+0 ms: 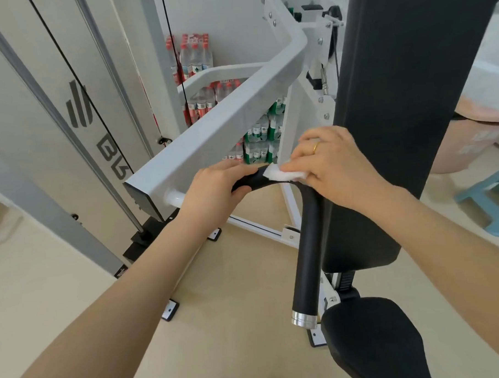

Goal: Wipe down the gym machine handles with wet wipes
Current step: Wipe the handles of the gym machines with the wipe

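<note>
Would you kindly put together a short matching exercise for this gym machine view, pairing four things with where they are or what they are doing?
Things:
1. left hand
2. right hand
3. wet wipe
4. stool

States or places:
A. blue, on the floor at the far right
B. white, pressed onto the bend of the black handle
C. grips the horizontal part of the black handle
D. wears a gold ring and presses down on the wipe

Pairs: 1-C, 2-D, 3-B, 4-A
</note>
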`<move>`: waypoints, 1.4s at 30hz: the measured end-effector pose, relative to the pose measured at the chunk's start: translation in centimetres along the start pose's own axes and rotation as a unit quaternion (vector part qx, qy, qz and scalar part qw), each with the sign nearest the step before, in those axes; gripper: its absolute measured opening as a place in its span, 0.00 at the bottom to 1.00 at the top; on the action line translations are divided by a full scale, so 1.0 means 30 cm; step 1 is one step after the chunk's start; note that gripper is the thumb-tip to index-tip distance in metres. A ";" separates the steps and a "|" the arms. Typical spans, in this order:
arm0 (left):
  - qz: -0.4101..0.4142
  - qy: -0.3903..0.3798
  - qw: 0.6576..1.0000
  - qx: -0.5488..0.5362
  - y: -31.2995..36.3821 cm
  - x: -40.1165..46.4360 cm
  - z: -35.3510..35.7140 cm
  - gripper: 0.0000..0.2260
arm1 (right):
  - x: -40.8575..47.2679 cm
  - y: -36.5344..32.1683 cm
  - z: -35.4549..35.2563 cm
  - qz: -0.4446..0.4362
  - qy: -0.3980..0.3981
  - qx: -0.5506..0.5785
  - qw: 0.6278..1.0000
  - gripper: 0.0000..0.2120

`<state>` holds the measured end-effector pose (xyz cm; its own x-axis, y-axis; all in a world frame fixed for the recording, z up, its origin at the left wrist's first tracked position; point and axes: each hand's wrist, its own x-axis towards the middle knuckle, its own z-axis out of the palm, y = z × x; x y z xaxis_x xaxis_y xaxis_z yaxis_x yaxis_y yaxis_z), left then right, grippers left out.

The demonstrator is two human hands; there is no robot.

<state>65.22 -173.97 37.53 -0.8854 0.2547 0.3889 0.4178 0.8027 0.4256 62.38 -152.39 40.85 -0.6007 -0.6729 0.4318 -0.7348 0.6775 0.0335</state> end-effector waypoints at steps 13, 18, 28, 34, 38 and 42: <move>0.027 -0.013 0.999 0.022 -0.037 0.007 -0.002 0.14 | -0.006 -0.011 -0.054 -0.152 -0.227 -0.170 0.947 0.23; 0.029 0.018 0.998 0.052 -0.029 -0.004 0.018 0.12 | -0.117 -0.049 -0.063 -0.175 -0.212 -0.152 0.949 0.19; 0.024 0.047 0.998 0.039 -0.015 -0.024 0.033 0.15 | -0.174 -0.149 -0.040 -0.215 -0.299 -0.063 0.928 0.16; 0.032 0.103 0.992 0.065 0.039 -0.072 0.083 0.17 | -0.207 -0.114 0.004 -0.172 -0.140 -0.032 0.975 0.11; 0.012 0.017 0.997 -0.069 0.117 -0.130 0.102 0.13 | -0.358 -0.225 0.049 -0.305 -0.157 0.064 0.937 0.14; -0.185 -0.120 0.935 -0.279 0.191 -0.145 0.102 0.10 | -0.381 -0.214 0.082 -0.342 -0.142 0.080 0.926 0.13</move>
<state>70.84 -168.83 35.78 -0.9825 0.1828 -0.0344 0.0566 0.4702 0.8807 73.21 -149.78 33.49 -0.0200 -0.9944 0.1040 -0.9973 0.0272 0.0683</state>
